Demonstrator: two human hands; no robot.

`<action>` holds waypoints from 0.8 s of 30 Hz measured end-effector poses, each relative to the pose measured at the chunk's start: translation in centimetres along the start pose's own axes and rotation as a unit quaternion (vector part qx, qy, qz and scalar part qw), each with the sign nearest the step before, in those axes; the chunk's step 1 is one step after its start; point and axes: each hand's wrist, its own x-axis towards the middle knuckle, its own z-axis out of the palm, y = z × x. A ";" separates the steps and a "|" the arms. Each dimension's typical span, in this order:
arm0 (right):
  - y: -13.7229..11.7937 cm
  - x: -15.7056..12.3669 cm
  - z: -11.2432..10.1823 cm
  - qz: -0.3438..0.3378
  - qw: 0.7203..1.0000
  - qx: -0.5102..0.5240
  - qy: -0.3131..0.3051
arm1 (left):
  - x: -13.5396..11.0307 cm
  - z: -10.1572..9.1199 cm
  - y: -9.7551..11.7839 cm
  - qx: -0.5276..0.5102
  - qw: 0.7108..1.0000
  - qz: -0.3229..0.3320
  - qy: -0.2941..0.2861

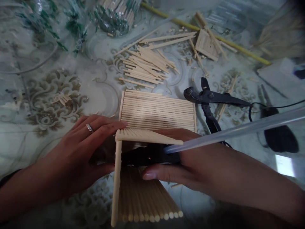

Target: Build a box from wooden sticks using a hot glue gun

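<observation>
My left hand (pixel 81 152), with a ring on one finger, grips the left edge of a corner-shaped piece made of thin wooden sticks (pixel 143 197). Its fingers lie on the upper corner and the thumb is against the side. My right hand (pixel 209 162) is wrapped round a black glue gun (pixel 145 156), whose front part sits inside the stick piece. A long translucent glue stick (pixel 238 127) runs out of the gun's back toward the right. Just beyond both hands, a flat panel of wooden sticks (pixel 157 108) touches or adjoins the held piece; I cannot tell which.
Loose wooden sticks (pixel 147 65) lie in a pile behind the panel. Black pliers (pixel 209 97) rest at the right, near another dark-handled tool (pixel 278 127). A small stick panel (pixel 207 44), a yellow rod (pixel 238 49) and plastic-wrapped sticks (pixel 125 12) are farther back.
</observation>
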 end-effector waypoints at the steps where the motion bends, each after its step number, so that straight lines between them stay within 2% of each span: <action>1: 0.0 0.0 0.0 -0.001 1.000 0.000 -0.001 | 0.0 0.0 0.0 0.002 1.000 0.002 0.002; 8: 0.2 -0.2 0.0 -0.020 1.000 -0.011 0.014 | -0.2 0.0 0.1 -0.007 1.000 -0.001 -0.004; 24: 0.3 -1.0 -0.5 0.025 1.000 -0.008 -0.006 | -0.1 0.1 0.1 0.004 1.000 0.001 0.004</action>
